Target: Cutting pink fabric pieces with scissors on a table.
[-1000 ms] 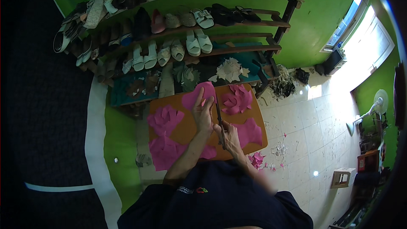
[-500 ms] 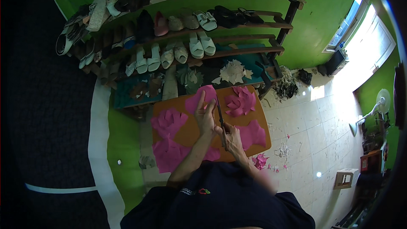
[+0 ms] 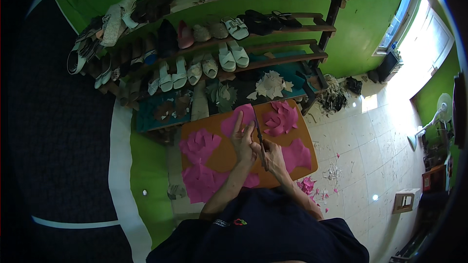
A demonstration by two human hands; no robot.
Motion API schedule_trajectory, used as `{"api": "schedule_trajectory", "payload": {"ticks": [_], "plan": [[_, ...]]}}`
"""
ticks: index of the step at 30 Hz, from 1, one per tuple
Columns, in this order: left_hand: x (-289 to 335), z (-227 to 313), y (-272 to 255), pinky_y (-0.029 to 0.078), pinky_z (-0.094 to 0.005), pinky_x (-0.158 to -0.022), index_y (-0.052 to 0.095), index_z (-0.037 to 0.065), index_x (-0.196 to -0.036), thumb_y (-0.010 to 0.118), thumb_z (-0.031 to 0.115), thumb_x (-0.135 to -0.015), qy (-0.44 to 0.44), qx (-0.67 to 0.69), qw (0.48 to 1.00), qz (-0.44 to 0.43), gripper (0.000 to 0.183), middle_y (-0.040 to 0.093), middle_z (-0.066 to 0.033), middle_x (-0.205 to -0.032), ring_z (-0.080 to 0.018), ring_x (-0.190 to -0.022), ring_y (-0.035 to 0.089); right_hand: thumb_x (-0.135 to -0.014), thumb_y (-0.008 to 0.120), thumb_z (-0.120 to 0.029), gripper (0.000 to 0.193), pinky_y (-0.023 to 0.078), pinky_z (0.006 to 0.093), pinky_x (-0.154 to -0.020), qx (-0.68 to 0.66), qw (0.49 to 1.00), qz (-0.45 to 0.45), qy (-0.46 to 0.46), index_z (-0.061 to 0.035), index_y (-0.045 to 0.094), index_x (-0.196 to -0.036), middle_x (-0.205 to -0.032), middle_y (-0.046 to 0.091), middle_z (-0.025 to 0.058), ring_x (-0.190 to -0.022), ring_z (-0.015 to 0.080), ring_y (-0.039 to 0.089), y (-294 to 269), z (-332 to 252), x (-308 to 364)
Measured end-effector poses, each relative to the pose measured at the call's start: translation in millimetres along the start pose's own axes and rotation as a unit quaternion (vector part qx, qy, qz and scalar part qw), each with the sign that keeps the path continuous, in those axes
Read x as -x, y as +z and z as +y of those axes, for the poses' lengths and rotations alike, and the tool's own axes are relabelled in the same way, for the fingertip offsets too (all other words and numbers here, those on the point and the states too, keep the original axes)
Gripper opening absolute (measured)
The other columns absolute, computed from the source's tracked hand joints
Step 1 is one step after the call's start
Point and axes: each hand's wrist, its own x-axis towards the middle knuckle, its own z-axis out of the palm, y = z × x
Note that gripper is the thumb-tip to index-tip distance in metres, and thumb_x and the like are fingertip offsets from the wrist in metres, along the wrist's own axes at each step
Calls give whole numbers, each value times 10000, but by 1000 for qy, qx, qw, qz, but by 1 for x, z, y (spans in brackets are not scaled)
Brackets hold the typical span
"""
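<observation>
My left hand (image 3: pixel 243 143) holds a pink sheet piece (image 3: pixel 247 112) above the table, with the index finger stretched up along it. In my right hand (image 3: pixel 274 156) is a pair of dark scissors (image 3: pixel 259 138), the blades pointing away from me along the piece's right edge. Whether the blades are parted is too small to tell. Under both hands stands an orange-brown table (image 3: pixel 302 130). A pile of cut pink pieces (image 3: pixel 200 146) lies to the left, and another pink pile (image 3: pixel 281 118) at the far right. Flat pink pieces (image 3: pixel 296 156) lie right of my right hand.
More pink sheets (image 3: pixel 202 185) cover the table's near left. Beyond it, a wooden rack (image 3: pixel 287 58) carries shoes, sandals and cut scraps. Pink offcuts (image 3: pixel 307 185) and pale shreds (image 3: pixel 334 170) lie on the tiled floor at right. A white fan (image 3: pixel 443 107) stands farther right.
The whole view has shifted slightly, so the table and rack sit a little farther right and lower. Both hands keep their grip, and the scissors stay at the pink piece's right edge.
</observation>
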Motion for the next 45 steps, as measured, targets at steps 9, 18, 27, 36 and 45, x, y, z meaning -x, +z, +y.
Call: {"api": "schedule_trajectory", "payload": {"ticks": [9,18,27,36,45], "plan": [[2,-10,-7,462,-149,-620,475,39,-1445,660,-1,-920,-6,23,1000,-3,558,537,64,-783,9,-690,532,-833,690,-614,664,369,324,-466,-15,1000,-4,13,36,616,-716,-555,495,21,-531,98,475,-3,-2,0],[-17,13,-12,558,-238,-835,612,-58,-1245,702,-12,-871,7,-30,997,68,387,696,-126,-1084,-137,-933,686,-896,615,-586,636,438,298,-467,-27,992,-102,62,47,621,-834,-567,495,19,-520,99,521,-11,9,16],[-28,34,-29,578,-260,-844,623,-54,-1242,699,-82,-811,-53,-140,985,-92,439,709,-162,-1047,-170,-892,707,-868,611,-652,686,415,381,-518,-13,993,-109,47,32,598,-807,-566,486,78,-541,188,543,-22,-1,17],[-29,35,-33,568,-246,-829,624,-53,-1250,699,-82,-808,-21,-198,973,-115,449,710,-141,-1040,-136,-886,694,-860,614,-664,696,432,403,-539,108,989,-102,18,26,587,-776,-567,502,105,-547,223,564,-22,-3,18],[-30,35,-38,588,-261,-844,625,-34,-1250,705,-87,-805,-64,-175,973,-137,455,724,-136,-1032,-164,-903,716,-880,583,-673,652,381,282,-416,-103,974,-145,142,-36,572,-742,-556,467,4,-459,109,476,-24,-1,21]]}}
